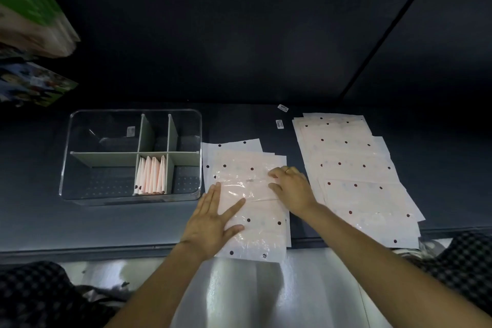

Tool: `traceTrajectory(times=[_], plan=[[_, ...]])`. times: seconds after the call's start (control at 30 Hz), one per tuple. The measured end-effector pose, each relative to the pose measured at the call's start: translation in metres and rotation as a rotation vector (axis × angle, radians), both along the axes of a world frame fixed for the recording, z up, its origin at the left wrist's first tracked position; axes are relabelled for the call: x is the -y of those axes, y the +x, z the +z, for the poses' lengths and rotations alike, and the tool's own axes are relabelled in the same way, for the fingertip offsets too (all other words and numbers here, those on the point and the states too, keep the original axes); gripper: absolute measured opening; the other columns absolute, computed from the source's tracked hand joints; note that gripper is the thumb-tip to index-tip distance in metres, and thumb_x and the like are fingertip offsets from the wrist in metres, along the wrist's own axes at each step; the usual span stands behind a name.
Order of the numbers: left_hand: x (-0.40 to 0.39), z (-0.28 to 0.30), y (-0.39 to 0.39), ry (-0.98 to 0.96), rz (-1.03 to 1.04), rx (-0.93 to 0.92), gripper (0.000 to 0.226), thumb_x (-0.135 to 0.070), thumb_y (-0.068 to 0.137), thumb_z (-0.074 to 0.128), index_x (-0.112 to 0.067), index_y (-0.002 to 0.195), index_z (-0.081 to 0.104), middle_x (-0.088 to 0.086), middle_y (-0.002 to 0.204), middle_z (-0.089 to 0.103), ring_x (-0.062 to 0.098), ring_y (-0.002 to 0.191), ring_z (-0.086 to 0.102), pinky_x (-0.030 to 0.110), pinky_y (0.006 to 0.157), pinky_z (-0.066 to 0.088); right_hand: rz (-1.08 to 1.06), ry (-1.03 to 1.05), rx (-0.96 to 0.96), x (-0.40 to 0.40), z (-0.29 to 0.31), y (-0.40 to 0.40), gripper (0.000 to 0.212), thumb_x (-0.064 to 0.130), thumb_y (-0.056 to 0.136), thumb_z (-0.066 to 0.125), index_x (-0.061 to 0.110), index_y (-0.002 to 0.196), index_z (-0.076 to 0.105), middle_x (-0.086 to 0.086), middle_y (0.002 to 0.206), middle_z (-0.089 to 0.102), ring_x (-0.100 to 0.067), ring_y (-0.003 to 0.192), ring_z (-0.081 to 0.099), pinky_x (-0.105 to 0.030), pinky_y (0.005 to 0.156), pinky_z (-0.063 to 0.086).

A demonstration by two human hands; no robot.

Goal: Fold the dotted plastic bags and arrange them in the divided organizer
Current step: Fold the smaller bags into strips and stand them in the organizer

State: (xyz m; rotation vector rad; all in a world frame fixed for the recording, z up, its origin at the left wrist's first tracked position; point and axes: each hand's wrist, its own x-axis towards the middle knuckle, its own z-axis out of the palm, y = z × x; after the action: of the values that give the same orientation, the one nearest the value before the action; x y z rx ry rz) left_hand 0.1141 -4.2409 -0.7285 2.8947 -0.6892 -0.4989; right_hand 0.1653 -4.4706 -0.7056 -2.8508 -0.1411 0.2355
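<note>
Blurred green and printed items (32, 34) at far left can't be identified, and the right hand (292, 189) hides part of the bag's fold edge. Dotted plastic bag (250, 194) lies on the table (106, 226) just right of the organizer (80, 141), under both grips: left hand (213, 224) flat with fingers spread, right hand's fingers bent, pressing the crease. Bag is pale pink, glossy, dark-dotted; folded bags (151, 177) stand in the near-middle compartment, and a spread pile (354, 173) lies right.

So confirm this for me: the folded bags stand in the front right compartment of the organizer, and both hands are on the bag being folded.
Not quite. The head view shows the folded bags in the front middle compartment of the organizer, not the front right one. The rest holds: left hand and right hand are on the bag being folded.
</note>
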Motion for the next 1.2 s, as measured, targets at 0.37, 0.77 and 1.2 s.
traceTrajectory(times=[0.37,0.77,1.2], plan=[[0.012,0.007,0.000,-0.056,0.103,0.006,0.058,-0.067,0.091,0.019,-0.046,0.145,0.018,0.009,0.155,-0.024,0.025,0.141,-0.027,0.039,0.116,-0.014,0.105,-0.114,-0.250,0.002,0.010,0.024,0.017,0.024,0.090,0.054,0.014,0.103,0.057,-0.005,0.111,0.055,-0.023,0.111,0.045,-0.032,0.089,0.039],[0.042,0.023,-0.028,-0.291,-0.083,0.190,0.054,-0.028,0.059,0.086,-0.012,0.107,0.069,0.003,0.103,0.068,0.021,0.090,0.066,0.024,0.078,0.053,-0.793,1.049,-0.758,-0.020,0.028,-0.069,0.006,0.001,0.088,0.059,0.006,0.088,0.061,-0.011,0.087,0.063,-0.018,0.073,0.060,-0.024,0.061,0.050],[0.039,0.007,-0.035,-0.519,0.250,0.046,0.030,-0.004,0.089,0.055,-0.016,0.113,0.069,-0.002,0.112,0.064,0.018,0.103,0.054,0.019,0.081,0.038,0.129,0.427,-0.366,0.003,0.005,-0.086,0.060,0.003,0.079,0.058,0.028,0.132,0.047,0.020,0.124,0.046,-0.004,0.115,0.030,-0.015,0.099,0.027]])
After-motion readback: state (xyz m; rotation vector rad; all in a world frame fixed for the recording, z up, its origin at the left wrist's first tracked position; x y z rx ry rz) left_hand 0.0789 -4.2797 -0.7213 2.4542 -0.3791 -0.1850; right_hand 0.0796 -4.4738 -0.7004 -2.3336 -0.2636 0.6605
